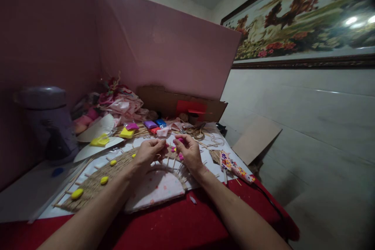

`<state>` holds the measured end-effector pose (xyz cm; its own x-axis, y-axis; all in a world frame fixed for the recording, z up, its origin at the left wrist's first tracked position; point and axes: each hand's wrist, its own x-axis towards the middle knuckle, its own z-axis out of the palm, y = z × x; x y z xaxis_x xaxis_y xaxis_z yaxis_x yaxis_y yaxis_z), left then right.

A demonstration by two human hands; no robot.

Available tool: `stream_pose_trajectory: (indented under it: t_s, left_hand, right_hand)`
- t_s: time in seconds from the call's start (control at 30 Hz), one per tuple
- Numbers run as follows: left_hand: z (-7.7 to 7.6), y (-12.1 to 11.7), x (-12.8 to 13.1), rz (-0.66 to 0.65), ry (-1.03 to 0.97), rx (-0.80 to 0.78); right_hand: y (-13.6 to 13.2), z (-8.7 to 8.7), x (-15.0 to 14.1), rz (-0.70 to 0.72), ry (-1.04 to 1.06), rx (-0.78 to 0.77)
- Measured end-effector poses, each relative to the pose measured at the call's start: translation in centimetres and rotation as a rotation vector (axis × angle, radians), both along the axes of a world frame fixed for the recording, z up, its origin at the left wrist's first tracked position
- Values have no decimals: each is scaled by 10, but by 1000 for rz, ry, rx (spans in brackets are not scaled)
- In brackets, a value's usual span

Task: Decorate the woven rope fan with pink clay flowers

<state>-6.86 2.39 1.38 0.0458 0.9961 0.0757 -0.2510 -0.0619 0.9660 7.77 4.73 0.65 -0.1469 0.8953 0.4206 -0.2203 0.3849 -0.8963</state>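
Observation:
My left hand (152, 150) is pinched, with a small pink bit of modelling clay (166, 145) showing at its fingertips. Close beside it, my right hand (190, 155) holds a magenta lump of modelling clay (181, 140) between thumb and fingers. Both hands are above a half-round fan (93, 183) of woven twine and thin sticks. Yellow clay discs (77, 193) lie along the fan's band, partly hidden by my left arm. Magenta and yellow clay pieces show on the fan beside my right hand. The fan's inner part is pale patterned cloth (158, 189).
Clay packets (127, 133) in several colours, thin sticks and scissors (197, 131) lie behind. A flower-patterned glue gun (236, 168) with a cord rests at right. A purple flask (49, 125) stands left, near heaped pink cloth (124, 103). Cardboard (158, 99) leans at the back.

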Motion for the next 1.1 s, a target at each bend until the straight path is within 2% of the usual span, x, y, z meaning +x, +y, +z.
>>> stream_pose_trajectory:
  t_s: [0.17, 0.43, 0.6, 0.87, 1.1]
  left_hand:
    - [6, -4, 0, -4, -135, -53]
    - [2, -2, -3, 55, -132, -36]
    - [3, 1, -6, 47, -171, -42]
    - [1, 4, -13, 112, -82, 6]
    - [9, 1, -14, 53, -126, -23]
  right_hand:
    - [3, 1, 3, 24, 99, -72]
    - [6, -2, 1, 173, 174, -160]
    - [5, -1, 2, 89, 73, -180]
    - [7, -3, 0, 97, 56, -103]
    - [10, -7, 1, 24, 33, -67]
